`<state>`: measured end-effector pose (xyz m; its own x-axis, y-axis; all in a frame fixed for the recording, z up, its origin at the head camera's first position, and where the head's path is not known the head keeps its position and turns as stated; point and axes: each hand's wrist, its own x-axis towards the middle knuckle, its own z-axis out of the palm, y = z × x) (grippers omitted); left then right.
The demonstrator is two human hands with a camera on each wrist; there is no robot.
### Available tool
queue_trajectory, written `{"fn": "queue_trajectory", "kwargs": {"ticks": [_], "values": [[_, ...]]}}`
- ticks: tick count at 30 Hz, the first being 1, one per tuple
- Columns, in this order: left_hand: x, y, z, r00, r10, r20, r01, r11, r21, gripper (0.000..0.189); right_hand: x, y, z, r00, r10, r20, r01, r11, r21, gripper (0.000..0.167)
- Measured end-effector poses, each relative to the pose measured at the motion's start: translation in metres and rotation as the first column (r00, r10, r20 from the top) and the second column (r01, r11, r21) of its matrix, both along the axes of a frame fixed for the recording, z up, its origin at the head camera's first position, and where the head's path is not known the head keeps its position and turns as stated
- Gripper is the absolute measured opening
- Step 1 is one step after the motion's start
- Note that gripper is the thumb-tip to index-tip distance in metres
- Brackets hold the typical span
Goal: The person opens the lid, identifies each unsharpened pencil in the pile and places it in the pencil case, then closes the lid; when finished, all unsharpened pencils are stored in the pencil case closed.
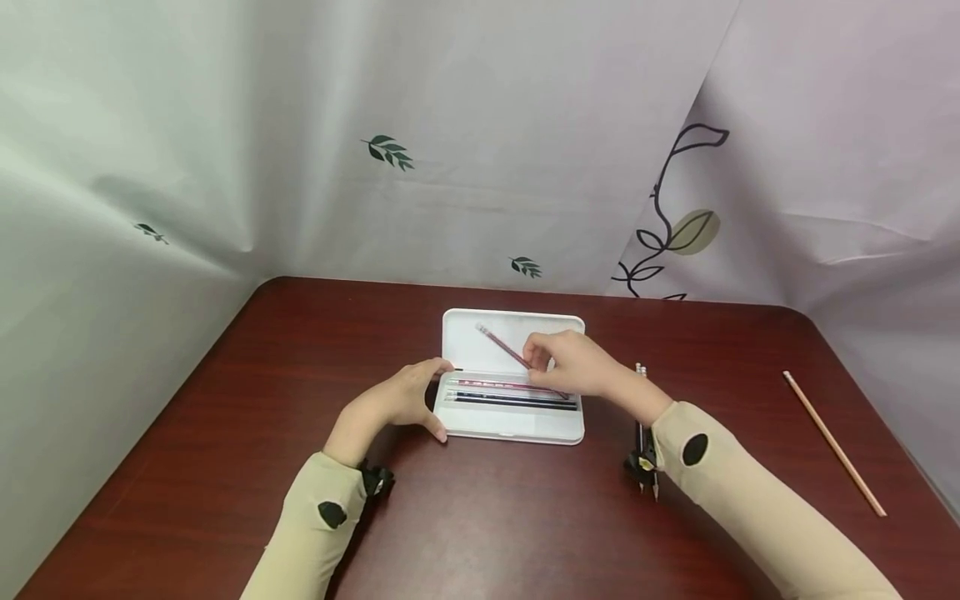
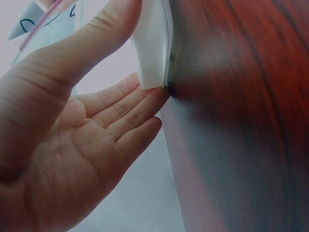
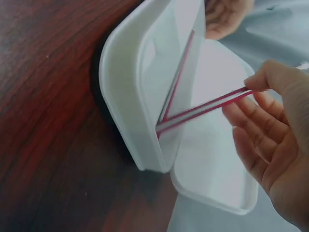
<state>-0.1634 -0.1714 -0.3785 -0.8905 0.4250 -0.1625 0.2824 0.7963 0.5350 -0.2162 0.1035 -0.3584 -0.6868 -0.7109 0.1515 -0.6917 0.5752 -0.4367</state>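
A white pencil case [image 1: 480, 427] lies open on the table, its lid [image 1: 465, 350] folded back. My left hand [image 1: 401, 396] holds the case's left end, thumb at the front corner and fingers toward the hinge; in the left wrist view the fingertips touch its edge. My right hand [image 1: 573, 362] pinches a dark red striped pencil [image 1: 501, 344] between thumb and fingers. That pencil slants, eraser end over the lid and its other end down in the case, as the right wrist view shows. Inside lie a red pencil [image 1: 480, 383] and dark pencils [image 1: 495, 399].
Beside the right forearm lie dark pencils [image 1: 639, 433], partly hidden by the wrist camera. A long light wooden pencil [image 1: 832, 442] lies at the table's right side. White patterned cloth [image 1: 480, 183] hangs behind the dark red table [image 1: 337, 325].
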Motion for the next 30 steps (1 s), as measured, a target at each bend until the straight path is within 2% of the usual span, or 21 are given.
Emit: {"fn": "queue_trajectory", "kwargs": {"ticks": [3,6,15,30], "values": [[-0.001,0.001,0.000,1.000,-0.002,0.003,0.002,1.000,-0.002,0.093,0.000,-0.006,-0.005,0.998,0.024,-0.051,-0.020,0.997,0.078,0.012],[-0.001,0.002,0.001,1.000,-0.004,0.002,0.004,1.000,-0.007,0.094,0.001,-0.010,-0.010,0.998,0.042,-0.053,-0.035,0.992,0.120,0.011],[0.000,0.002,0.003,1.000,-0.003,-0.012,0.003,1.000,-0.015,0.092,0.001,-0.012,-0.019,0.996,0.087,-0.003,-0.085,0.982,0.170,0.009],[0.001,0.000,0.000,1.000,0.008,0.001,-0.008,1.000,-0.008,0.093,0.002,0.001,-0.018,0.992,0.127,0.020,-0.128,0.970,0.206,0.009]]}}
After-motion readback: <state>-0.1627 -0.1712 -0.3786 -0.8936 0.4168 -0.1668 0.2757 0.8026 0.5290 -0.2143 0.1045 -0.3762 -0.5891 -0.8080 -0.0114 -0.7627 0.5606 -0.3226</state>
